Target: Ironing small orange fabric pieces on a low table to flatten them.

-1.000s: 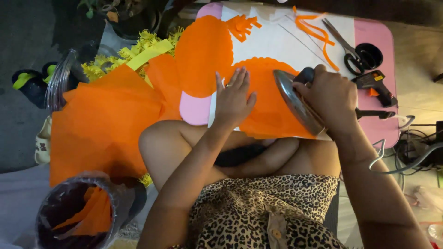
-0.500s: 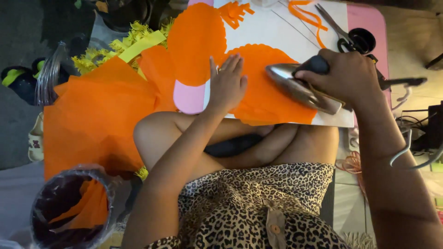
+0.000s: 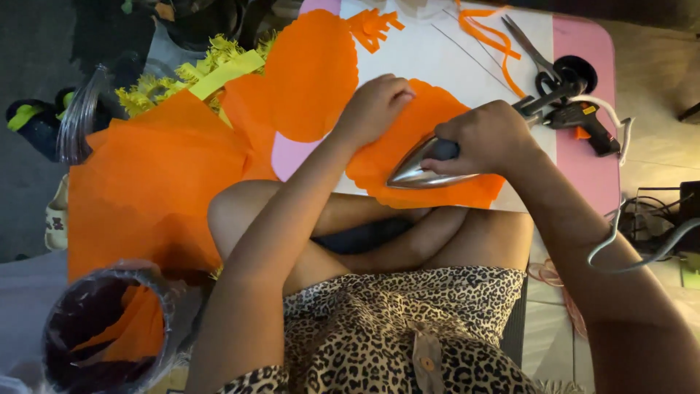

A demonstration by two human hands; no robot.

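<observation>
Sitting cross-legged right up against the counter (image 3: 583, 157), the person has a leopard-print top (image 3: 394, 335) nearest the camera and bare knees tucked under the near edge. Down at the near left there's a clear plastic bag (image 3: 102, 328) with orange scraps in it, and just past that a big sheet of orange tissue paper (image 3: 146, 190) draped off the left side. On the counter itself, the right hand (image 3: 488, 135) is wrapped tight around the dark handle of a small silver iron (image 3: 419, 169), whose pointed tip aims left and whose soleplate rests on a scalloped orange paper cutout (image 3: 430, 117) lying on a white sheet (image 3: 430, 51). The left hand (image 3: 375, 109) sits just left of the iron, fingers curled and pressing down on that same cutout's far edge. Further left is a second rounded orange cutout (image 3: 310, 73), partly over the pink counter. Far right you can see a black glue gun (image 3: 583, 120), scissors (image 3: 536, 55) and some thin orange strips (image 3: 485, 36). Off the far left edge there's a pile of yellow fringed paper (image 3: 197, 73).
</observation>
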